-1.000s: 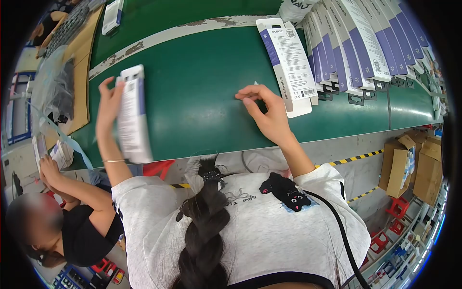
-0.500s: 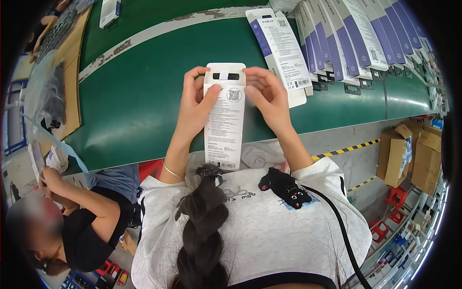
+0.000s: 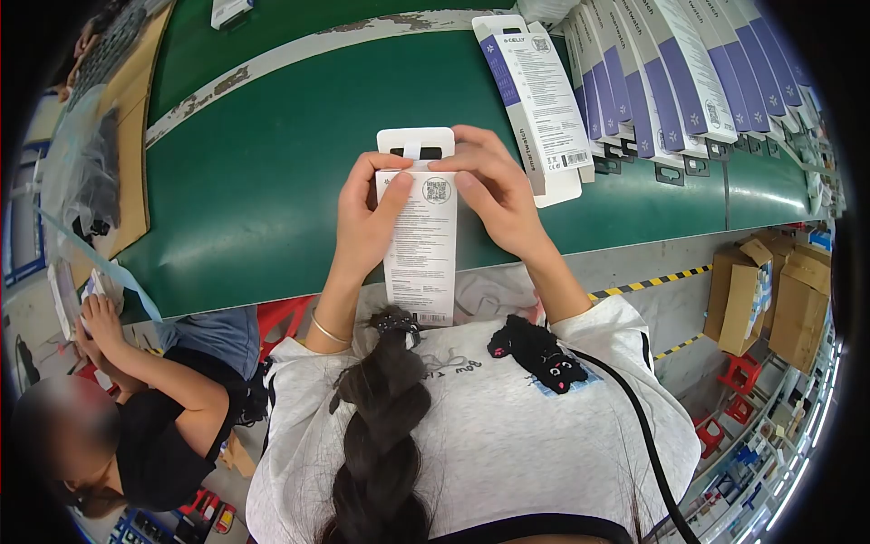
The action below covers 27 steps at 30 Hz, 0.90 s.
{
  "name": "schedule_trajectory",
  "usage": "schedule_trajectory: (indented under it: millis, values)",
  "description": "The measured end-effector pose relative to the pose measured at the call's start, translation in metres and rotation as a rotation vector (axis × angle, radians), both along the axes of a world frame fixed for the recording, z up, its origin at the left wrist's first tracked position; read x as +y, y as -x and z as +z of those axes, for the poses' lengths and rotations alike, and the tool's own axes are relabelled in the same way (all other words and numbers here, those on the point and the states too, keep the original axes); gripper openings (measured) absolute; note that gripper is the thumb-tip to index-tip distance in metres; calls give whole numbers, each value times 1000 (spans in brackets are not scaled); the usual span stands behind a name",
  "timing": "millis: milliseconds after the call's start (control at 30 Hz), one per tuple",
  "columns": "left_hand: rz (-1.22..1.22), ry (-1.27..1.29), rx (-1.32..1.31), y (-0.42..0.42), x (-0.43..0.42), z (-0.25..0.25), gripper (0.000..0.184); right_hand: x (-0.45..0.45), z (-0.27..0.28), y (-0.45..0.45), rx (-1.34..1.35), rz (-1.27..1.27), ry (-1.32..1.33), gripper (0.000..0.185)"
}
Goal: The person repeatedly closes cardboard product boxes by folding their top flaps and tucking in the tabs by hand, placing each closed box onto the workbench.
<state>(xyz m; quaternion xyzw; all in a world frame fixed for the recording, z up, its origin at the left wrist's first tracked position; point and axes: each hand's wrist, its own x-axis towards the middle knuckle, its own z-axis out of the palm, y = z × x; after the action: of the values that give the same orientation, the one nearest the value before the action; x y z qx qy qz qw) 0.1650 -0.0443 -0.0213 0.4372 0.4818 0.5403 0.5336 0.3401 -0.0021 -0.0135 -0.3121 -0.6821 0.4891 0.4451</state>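
A long white smartwatch box (image 3: 420,240), printed with text and a QR code, lies between my hands, its lower end toward my chest. At its far end the hanger flap (image 3: 391,139) stands out, with a dark slot in it. My left hand (image 3: 367,204) grips the left edge near that end, thumb on the printed face and index finger at the flap's fold. On the other side my right hand (image 3: 503,195) holds the right edge, thumb beside the QR code and fingers bent over the fold. The fingertips of both hands almost meet there.
A white and purple box (image 3: 548,113) lies at the right on the green table (image 3: 272,190). Several more smartwatch boxes (image 3: 693,82) stand in a row beyond it. A person in black (image 3: 172,426) sits at the left, hands on a white item. Cardboard boxes (image 3: 739,295) stand at the right.
My fingers have moved inward from the flap's outer corners onto its fold. My right fingers now reach across the top. The co-worker's hands have shifted slightly.
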Motion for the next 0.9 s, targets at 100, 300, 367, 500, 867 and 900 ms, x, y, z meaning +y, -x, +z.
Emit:
schedule_trajectory:
  millis: [100,300,367,500,867,900]
  values:
    - [77,-74,-72,-12,1,12,18,0,-2,1,129,49,49,21]
    - [-21,-139,-35,-2,-1,-2,24,-2,3,-1,319,72,216,18]
    - [-12,-138,-48,-2,1,-2,21,-1,-2,-3,286,82,293,21]
    - [28,-89,57,-2,6,4,11,-1,-2,0,231,75,272,25]
    - [-60,-42,111,0,19,15,10,1,1,0,255,52,418,26]
    - [-53,16,18,-2,20,17,10,2,0,0,256,52,418,26]
